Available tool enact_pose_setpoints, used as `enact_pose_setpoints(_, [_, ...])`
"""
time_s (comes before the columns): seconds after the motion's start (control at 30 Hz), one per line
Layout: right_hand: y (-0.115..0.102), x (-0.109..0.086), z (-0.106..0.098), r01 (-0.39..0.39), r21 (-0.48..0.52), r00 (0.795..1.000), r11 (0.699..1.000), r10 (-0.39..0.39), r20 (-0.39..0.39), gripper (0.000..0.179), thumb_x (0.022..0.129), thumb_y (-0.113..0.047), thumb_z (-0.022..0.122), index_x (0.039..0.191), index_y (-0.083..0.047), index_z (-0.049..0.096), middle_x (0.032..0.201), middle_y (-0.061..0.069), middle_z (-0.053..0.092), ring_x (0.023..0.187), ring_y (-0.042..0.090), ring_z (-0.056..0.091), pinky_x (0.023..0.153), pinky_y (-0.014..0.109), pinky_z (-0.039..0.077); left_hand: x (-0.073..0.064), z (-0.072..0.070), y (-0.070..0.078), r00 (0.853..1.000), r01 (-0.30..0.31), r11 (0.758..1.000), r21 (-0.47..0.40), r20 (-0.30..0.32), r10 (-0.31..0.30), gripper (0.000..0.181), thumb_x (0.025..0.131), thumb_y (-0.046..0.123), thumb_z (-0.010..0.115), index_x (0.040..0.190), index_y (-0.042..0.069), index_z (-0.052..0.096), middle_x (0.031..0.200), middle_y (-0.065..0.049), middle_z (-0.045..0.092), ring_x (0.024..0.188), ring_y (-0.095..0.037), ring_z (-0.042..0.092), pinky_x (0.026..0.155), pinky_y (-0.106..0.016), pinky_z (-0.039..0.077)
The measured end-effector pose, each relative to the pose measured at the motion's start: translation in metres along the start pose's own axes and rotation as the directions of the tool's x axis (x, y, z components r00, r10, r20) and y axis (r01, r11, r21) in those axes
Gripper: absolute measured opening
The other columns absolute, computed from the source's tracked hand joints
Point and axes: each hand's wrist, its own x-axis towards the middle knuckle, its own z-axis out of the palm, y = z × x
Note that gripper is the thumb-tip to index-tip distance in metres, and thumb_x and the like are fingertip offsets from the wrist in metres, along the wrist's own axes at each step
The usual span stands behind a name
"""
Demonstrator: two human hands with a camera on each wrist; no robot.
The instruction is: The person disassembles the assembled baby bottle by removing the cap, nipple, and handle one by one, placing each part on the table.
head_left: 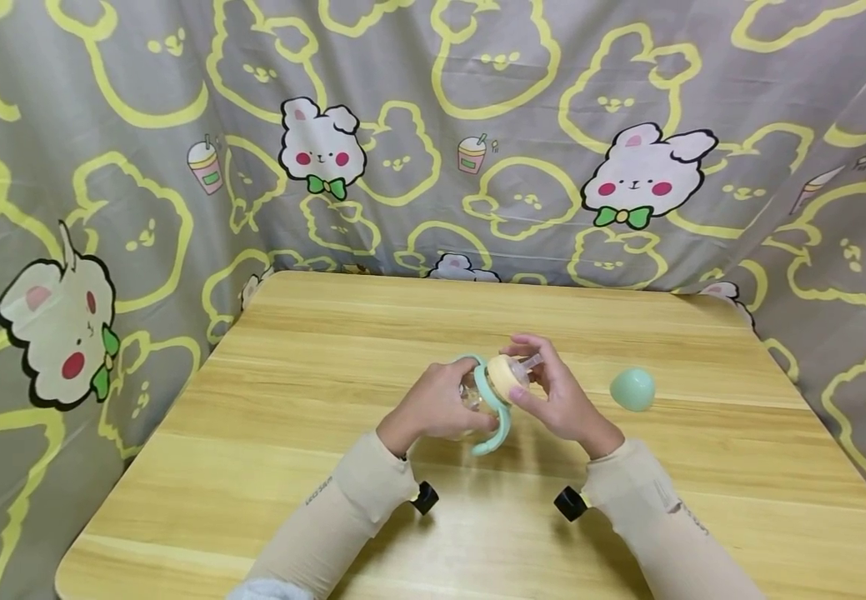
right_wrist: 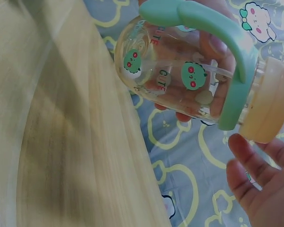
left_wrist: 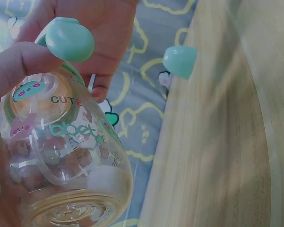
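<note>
My left hand (head_left: 436,404) grips a clear baby bottle (left_wrist: 61,156) round its body, and the bottle tilts above the table. A mint-green handle ring (right_wrist: 239,90) sits on its neck, with a cream-coloured collar (head_left: 503,377) beyond it. From the collar, a clear nipple (head_left: 532,362) points up to the right. My right hand (head_left: 556,396) holds the collar, the thumb on its near side and fingers round the far side. Inside the bottle a thin straw shows in the right wrist view. Printed cartoon faces and the word "CUTE" mark its wall.
A mint-green dome-shaped cap (head_left: 633,389) stands on the wooden table (head_left: 327,333), right of my right hand. Grey curtains (head_left: 402,67) with cartoon animals surround the table's back and sides. Black wrist cameras hang under both sleeves.
</note>
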Motion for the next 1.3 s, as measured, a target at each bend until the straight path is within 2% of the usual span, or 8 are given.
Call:
enact_pose_setpoints(0.17, [0.0029, -0.0003, 0.0012, -0.064, -0.062, 0.998, 0.996, 0.064, -0.010, 0.056, 0.093, -0.017, 0.062, 0.140, -0.001, 0.035, 0.122, 0.023, 0.051, 0.084, 0.019, 0.057, 0.071, 0.030, 0.049, -0.0008, -0.0007, 0.0000, 1.000, 0.003, 1.000, 0.006, 0.007, -0.003, 0.047, 0.066, 0.039, 0.079, 0.103, 0.020, 0.058, 0.085, -0.003, 0.066, 0.064, -0.011, 0.055, 0.055, -0.028, 0.047])
enact_pose_setpoints(0.33, [0.0029, 0.0006, 0.0028, -0.040, 0.023, 0.999, 0.999, 0.040, 0.005, 0.058, 0.088, 0.002, 0.059, 0.139, 0.004, 0.032, 0.123, 0.022, 0.048, 0.098, 0.018, 0.055, 0.081, 0.028, 0.047, -0.0011, -0.0021, -0.0009, 1.000, 0.004, 1.000, 0.017, 0.004, -0.004, 0.047, 0.065, 0.039, 0.079, 0.103, 0.020, 0.058, 0.087, -0.001, 0.066, 0.067, -0.011, 0.057, 0.057, -0.028, 0.048])
enact_pose_setpoints(0.5, [0.0032, 0.0031, 0.0028, 0.026, 0.092, 0.999, 0.995, -0.028, 0.021, 0.057, 0.087, 0.007, 0.054, 0.138, 0.009, 0.029, 0.122, 0.025, 0.046, 0.105, 0.017, 0.053, 0.086, 0.027, 0.045, -0.0004, -0.0042, -0.0010, 1.000, -0.005, 1.000, 0.016, -0.004, 0.005, 0.046, 0.066, 0.039, 0.079, 0.102, 0.021, 0.058, 0.089, 0.001, 0.067, 0.071, -0.011, 0.058, 0.059, -0.028, 0.048])
enact_pose_setpoints(0.67, [0.0055, 0.0037, 0.0038, 0.014, 0.018, 1.000, 1.000, -0.014, -0.017, 0.053, 0.097, -0.019, 0.056, 0.138, 0.007, 0.034, 0.118, 0.024, 0.051, 0.099, 0.017, 0.055, 0.079, 0.030, 0.049, -0.0003, -0.0050, -0.0016, 1.000, 0.001, 1.000, 0.009, 0.004, -0.002, 0.045, 0.066, 0.039, 0.079, 0.102, 0.022, 0.058, 0.089, 0.003, 0.067, 0.072, -0.012, 0.060, 0.060, -0.028, 0.049])
enact_pose_setpoints(0.77, [0.0070, 0.0034, 0.0055, -0.015, -0.018, 0.999, 1.000, 0.015, -0.042, 0.057, 0.097, -0.030, 0.057, 0.137, 0.004, 0.037, 0.113, 0.021, 0.053, 0.092, 0.016, 0.056, 0.074, 0.029, 0.050, -0.0002, -0.0050, -0.0020, 1.000, 0.002, 1.000, 0.015, 0.006, -0.002, 0.046, 0.066, 0.039, 0.079, 0.103, 0.021, 0.058, 0.091, 0.000, 0.068, 0.073, -0.013, 0.060, 0.061, -0.028, 0.049])
enact_pose_setpoints(1.0, [0.0055, 0.0020, 0.0085, 0.007, 0.084, 0.999, 0.996, -0.004, -0.032, 0.052, 0.088, 0.007, 0.054, 0.136, 0.009, 0.034, 0.114, 0.025, 0.049, 0.098, 0.016, 0.053, 0.081, 0.023, 0.046, -0.0006, -0.0037, -0.0027, 1.000, 0.011, 1.000, 0.021, 0.002, -0.011, 0.045, 0.066, 0.039, 0.079, 0.102, 0.022, 0.057, 0.092, -0.004, 0.069, 0.071, -0.011, 0.057, 0.060, -0.028, 0.048])
enact_pose_setpoints(1.13, [0.0060, 0.0017, 0.0078, 0.023, 0.079, 0.999, 0.997, -0.021, -0.030, 0.051, 0.090, 0.003, 0.053, 0.136, 0.010, 0.033, 0.117, 0.027, 0.047, 0.101, 0.017, 0.052, 0.082, 0.024, 0.046, -0.0004, -0.0033, -0.0042, 1.000, 0.012, 1.000, 0.005, 0.003, -0.012, 0.046, 0.066, 0.040, 0.078, 0.103, 0.022, 0.058, 0.092, -0.004, 0.069, 0.069, -0.010, 0.057, 0.058, -0.027, 0.047])
enact_pose_setpoints(1.3, [0.0072, 0.0022, 0.0065, -0.015, 0.030, 0.999, 0.999, 0.017, -0.050, 0.052, 0.092, -0.006, 0.058, 0.137, 0.007, 0.035, 0.116, 0.024, 0.050, 0.094, 0.016, 0.054, 0.075, 0.024, 0.047, 0.0006, -0.0032, -0.0046, 1.000, 0.004, 1.000, 0.005, 0.007, -0.004, 0.047, 0.067, 0.041, 0.078, 0.105, 0.021, 0.058, 0.094, -0.004, 0.069, 0.069, -0.010, 0.058, 0.058, -0.027, 0.048])
